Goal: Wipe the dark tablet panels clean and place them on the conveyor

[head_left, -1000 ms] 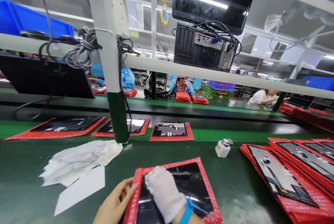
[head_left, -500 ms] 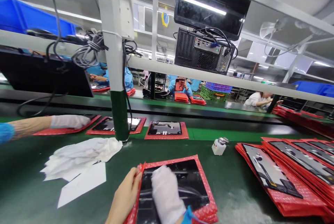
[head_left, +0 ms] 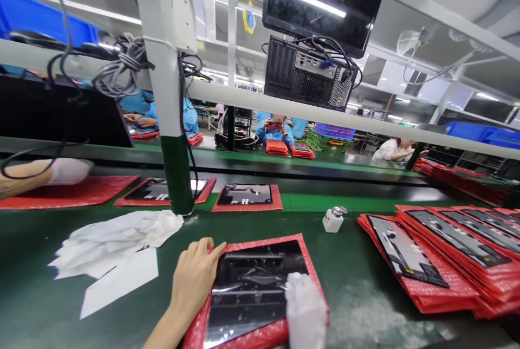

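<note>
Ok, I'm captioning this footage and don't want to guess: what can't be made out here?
All in the head view:
- Gloved right hand: palm hidden behind its own back; wrist cut off by the bottom edge.
- Black screen panel: lower right corner hidden by that hand.
- Flat panel beyond: partly hidden by the green-based post.
- White dispenser bottle: markings too small to read.
- Co-worker's forearm: cut off by the left edge.

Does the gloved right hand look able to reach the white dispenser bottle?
Likely yes: between the gloved right hand and the white dispenser bottle I see only red bubble wrap and green tabletop.
</note>
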Available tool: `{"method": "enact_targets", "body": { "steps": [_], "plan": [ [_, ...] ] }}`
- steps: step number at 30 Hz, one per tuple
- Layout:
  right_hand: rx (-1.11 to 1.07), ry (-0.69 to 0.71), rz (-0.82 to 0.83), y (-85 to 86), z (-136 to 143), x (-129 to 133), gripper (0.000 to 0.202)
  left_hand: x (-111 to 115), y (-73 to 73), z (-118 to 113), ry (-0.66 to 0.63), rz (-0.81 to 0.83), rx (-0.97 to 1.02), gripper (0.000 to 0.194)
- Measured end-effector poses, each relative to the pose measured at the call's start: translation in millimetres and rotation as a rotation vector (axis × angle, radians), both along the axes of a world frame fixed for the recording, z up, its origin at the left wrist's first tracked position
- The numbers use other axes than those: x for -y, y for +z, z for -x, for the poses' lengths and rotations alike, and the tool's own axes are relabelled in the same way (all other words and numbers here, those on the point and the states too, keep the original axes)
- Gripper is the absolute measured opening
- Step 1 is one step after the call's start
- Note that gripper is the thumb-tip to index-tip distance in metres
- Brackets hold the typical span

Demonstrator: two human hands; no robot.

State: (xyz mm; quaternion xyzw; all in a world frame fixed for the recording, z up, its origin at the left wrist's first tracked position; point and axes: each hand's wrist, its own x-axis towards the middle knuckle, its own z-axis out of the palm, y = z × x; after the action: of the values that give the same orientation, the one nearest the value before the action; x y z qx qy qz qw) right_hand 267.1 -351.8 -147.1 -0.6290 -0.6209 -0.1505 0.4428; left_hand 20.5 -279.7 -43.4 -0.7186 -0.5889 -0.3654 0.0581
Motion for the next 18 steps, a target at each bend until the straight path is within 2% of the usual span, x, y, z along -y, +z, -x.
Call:
{"method": "enact_targets", "body": {
  "steps": [2,4,6,8,10,12,15,18],
  "plan": [
    [0.29,-0.039,0.019,-7.3,51,2,0.036,-1,1.5,-3,-0.019,0.09,0.148,0.029],
    [0.377,0.017,0.084,-8.4,93,1,0.036,-2,4.2,-5,-0.002,0.19,0.302,0.026],
    [0.419,0.144,0.123,-4.1,117,2,0.032,-2,8.2,-9,-0.002,0.254,0.507,0.028],
    [0.424,0.247,0.125,4.4,122,5,0.028,2,12.5,-16,-0.106,0.367,0.832,0.034],
    [0.392,0.287,0.117,14.9,114,10,0.026,8,15.7,-26,-0.251,0.507,1.173,0.05],
    [0.314,0.291,0.132,25.2,97,14,0.022,15,16.8,-35,-0.33,0.55,1.34,0.064],
    [0.142,0.24,0.161,36.4,53,19,0.021,21,16.8,-42,-0.322,0.453,1.368,0.066],
    [0.019,0.184,0.125,44.6,-6,27,0.027,21,18.7,-43,-0.344,0.385,1.325,0.064]
  ]
}}
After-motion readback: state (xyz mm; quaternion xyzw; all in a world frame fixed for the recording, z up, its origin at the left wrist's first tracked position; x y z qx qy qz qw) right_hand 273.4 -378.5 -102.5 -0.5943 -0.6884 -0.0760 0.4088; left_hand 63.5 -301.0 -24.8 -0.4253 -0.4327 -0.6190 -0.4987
